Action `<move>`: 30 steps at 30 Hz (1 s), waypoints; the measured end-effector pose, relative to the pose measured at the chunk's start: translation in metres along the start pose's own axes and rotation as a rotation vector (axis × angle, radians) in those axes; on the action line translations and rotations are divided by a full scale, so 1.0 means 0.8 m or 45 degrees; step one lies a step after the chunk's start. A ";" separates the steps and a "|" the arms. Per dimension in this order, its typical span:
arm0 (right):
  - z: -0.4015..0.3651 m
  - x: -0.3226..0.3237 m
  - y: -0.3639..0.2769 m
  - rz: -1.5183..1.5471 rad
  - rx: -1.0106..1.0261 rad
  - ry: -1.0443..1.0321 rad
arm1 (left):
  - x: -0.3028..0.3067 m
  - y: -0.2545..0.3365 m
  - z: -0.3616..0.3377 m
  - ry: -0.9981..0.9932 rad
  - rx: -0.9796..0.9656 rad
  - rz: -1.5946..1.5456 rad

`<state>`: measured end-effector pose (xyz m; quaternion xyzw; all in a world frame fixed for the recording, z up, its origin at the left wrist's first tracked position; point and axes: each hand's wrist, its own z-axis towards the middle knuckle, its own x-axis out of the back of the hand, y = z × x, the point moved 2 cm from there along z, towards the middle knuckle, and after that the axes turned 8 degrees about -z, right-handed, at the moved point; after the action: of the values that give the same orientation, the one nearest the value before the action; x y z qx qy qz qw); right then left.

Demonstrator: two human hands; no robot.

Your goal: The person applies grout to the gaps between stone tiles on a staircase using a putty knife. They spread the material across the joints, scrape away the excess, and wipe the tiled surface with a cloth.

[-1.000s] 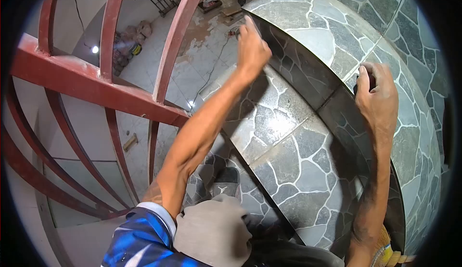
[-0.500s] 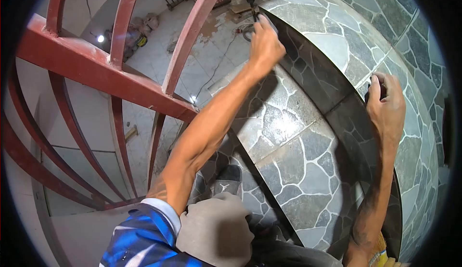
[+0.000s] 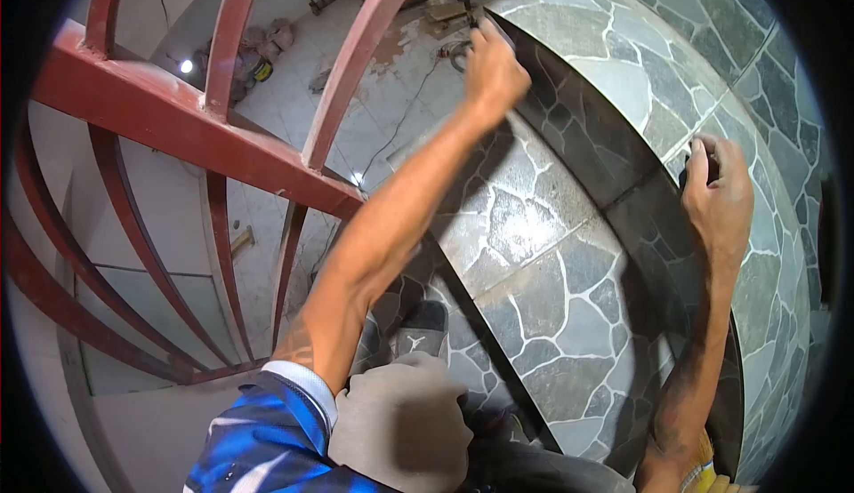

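Left hand [image 3: 496,73] more curled than 1.0 s ago, at far corner of upper step [image 3: 614,84]; right hand [image 3: 719,177] still at its curved edge, fingers bent. Either's grip: cannot tell. Step grey, stone-patterned, pale-jointed, above matching lower tread [image 3: 569,306].

From my remote station I have the railing [image 3: 209,124] on the left, the lower step [image 3: 556,315] mid-view, and the upper step [image 3: 614,75] above it to the right. I see the left hand [image 3: 495,71] by the upper step's far end, the right hand [image 3: 719,182] nearer, at its front edge. Floor [image 3: 365,115] lies beyond the railing.
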<state>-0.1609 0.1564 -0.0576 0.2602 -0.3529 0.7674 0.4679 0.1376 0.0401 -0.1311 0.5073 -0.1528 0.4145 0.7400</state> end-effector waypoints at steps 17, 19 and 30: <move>0.001 0.003 0.006 -0.148 -0.152 -0.110 | 0.045 0.097 -0.320 -0.906 -0.961 0.367; -0.001 0.002 0.004 -0.107 -0.199 -0.101 | 0.024 0.096 -0.321 -0.779 -1.049 0.356; 0.000 -0.004 0.011 -0.010 -0.151 -0.043 | -0.020 0.161 -0.307 -0.649 -0.952 0.347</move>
<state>-0.1677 0.1520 -0.0625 0.2460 -0.4047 0.7388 0.4794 -0.0188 0.2662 -0.1685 0.2668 -0.5337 0.2866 0.7495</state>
